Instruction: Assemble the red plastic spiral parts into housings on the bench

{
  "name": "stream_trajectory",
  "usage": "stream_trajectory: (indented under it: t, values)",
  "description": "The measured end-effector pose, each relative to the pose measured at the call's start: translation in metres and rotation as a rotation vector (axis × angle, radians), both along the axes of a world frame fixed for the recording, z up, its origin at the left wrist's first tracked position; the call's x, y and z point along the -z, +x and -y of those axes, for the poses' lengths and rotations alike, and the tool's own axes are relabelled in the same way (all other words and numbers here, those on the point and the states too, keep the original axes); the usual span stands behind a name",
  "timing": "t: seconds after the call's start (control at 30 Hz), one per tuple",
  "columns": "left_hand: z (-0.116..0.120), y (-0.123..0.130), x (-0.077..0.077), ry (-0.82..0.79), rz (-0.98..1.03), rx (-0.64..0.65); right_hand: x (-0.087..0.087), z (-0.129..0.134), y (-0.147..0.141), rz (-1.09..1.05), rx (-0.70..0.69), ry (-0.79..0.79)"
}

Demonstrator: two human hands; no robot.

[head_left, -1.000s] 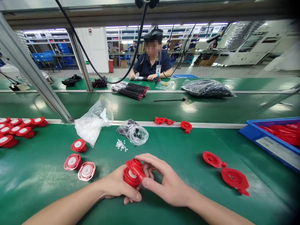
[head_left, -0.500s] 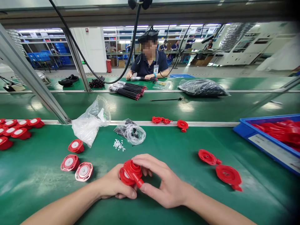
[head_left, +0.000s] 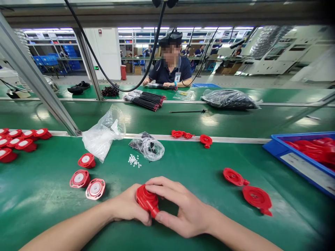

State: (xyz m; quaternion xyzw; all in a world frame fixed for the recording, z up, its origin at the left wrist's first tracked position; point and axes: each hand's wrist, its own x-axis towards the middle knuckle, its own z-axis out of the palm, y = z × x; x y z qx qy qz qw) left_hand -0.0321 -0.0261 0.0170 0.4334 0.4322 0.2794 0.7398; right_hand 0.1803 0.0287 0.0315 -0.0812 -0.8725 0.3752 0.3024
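A red plastic part (head_left: pixel 147 200) with a short spout is held between both hands over the green mat. My left hand (head_left: pixel 133 205) wraps its left side, thumb in front. The fingers of my right hand (head_left: pixel 180 205) rest on its top and right, with the thumb at the spout. Three red housings with white discs (head_left: pixel 95 189) lie to the left. Beyond the hands is a small pile of white pieces (head_left: pixel 134 160). Two flat red parts (head_left: pixel 256 197) sit on the right.
Bags of white pieces (head_left: pixel 98 139) and black pieces (head_left: pixel 149 146) lie behind. A blue bin (head_left: pixel 300 164) of red parts stands right, several red housings (head_left: pixel 26 144) far left. Across the bench, a person (head_left: pixel 171 68) handles black cables beside a cable bundle (head_left: pixel 145 100).
The upper red piece has turned and now covers the white disc that showed beneath it. Both hands stay around the part. The whole view has shifted slightly.
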Motion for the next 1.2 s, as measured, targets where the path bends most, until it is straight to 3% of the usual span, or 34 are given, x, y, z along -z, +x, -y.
stream_trajectory:
  t: [0.23,0.37,0.57,0.67,0.77,0.93,1.03,1.2]
  values:
    - [0.004,0.003,0.006,-0.127,0.154,-0.033,0.017,0.002,-0.003,0.125,0.129,0.356]
    - [0.007,0.011,0.005,-0.151,0.273,-0.183,0.026,0.002,-0.013,0.022,0.202,0.403]
    - [0.008,0.014,0.009,-0.098,0.265,-0.212,0.029,-0.001,-0.02,0.005,0.229,0.489]
    - [0.009,0.014,0.009,-0.046,0.213,-0.258,0.031,-0.003,-0.02,-0.027,0.219,0.45]
    - [0.011,0.016,0.007,-0.009,0.152,-0.295,0.024,-0.005,-0.018,-0.067,0.107,0.344]
    - [0.015,0.019,0.004,0.039,-0.028,-0.177,0.004,-0.008,-0.01,-0.063,-0.042,0.1]
    - [0.017,0.023,0.002,0.136,-0.123,-0.187,0.001,-0.005,-0.008,-0.011,-0.022,0.082]
    - [0.022,0.032,0.004,0.4,-0.192,-0.354,0.01,0.006,-0.01,-0.055,0.144,0.197]
